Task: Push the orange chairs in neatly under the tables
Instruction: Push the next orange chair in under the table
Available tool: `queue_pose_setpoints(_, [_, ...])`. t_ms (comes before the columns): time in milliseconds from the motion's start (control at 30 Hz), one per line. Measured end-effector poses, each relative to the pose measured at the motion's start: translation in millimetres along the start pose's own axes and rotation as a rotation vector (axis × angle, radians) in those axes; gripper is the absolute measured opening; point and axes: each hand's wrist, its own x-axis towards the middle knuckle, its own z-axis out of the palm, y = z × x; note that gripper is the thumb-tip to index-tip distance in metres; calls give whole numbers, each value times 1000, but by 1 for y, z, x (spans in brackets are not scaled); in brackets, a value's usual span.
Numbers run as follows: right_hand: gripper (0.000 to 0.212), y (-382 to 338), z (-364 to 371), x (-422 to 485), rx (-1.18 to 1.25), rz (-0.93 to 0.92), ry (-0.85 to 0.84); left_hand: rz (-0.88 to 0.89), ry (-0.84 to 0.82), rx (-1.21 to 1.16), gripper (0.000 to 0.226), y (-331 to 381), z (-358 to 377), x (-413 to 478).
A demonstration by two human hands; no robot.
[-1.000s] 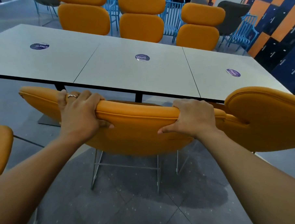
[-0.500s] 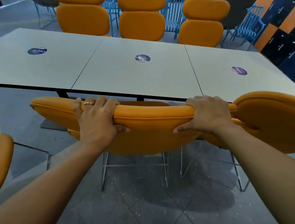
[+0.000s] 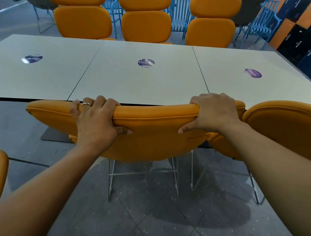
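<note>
An orange padded chair (image 3: 155, 132) with thin metal legs stands in front of me, its backrest top level with the near edge of the grey tables (image 3: 135, 79). My left hand (image 3: 94, 120) grips the backrest top on the left, fingers over the far side, thumb on the near face. My right hand (image 3: 215, 111) grips it the same way on the right. The seat is hidden under the tabletop.
Another orange chair (image 3: 285, 130) stands close on the right, touching or nearly touching the held one. A third orange chair (image 3: 0, 169) shows at the left edge. Three orange chairs (image 3: 145, 25) line the table's far side, blue chairs (image 3: 180, 11) behind them.
The chair has moved forward and to the right; its backrest now reaches the table edge. Both hands keep the same grip.
</note>
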Motion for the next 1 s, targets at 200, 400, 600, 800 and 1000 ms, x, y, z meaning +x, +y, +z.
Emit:
queue_pose_setpoints(200, [86, 1, 4, 17, 5, 3, 9, -1, -26, 15, 68, -6, 8, 18])
queue_pose_setpoints(400, [88, -3, 13, 31, -12, -3, 36, -23, -71, 41, 68, -14, 15, 31])
queue_pose_setpoints(600, [91, -1, 16, 38, -23, -10, 47, -44, -79, 44, 67, -14, 18, 37])
queue_pose_setpoints(800, [93, -1, 18, 33, -31, -24, 60, -56, -117, 50, 71, -12, 13, 31])
queue_pose_setpoints(1000, [94, -3, 17, 26, 8, -18, 77, -51, -172, -28, 82, -11, 3, 16])
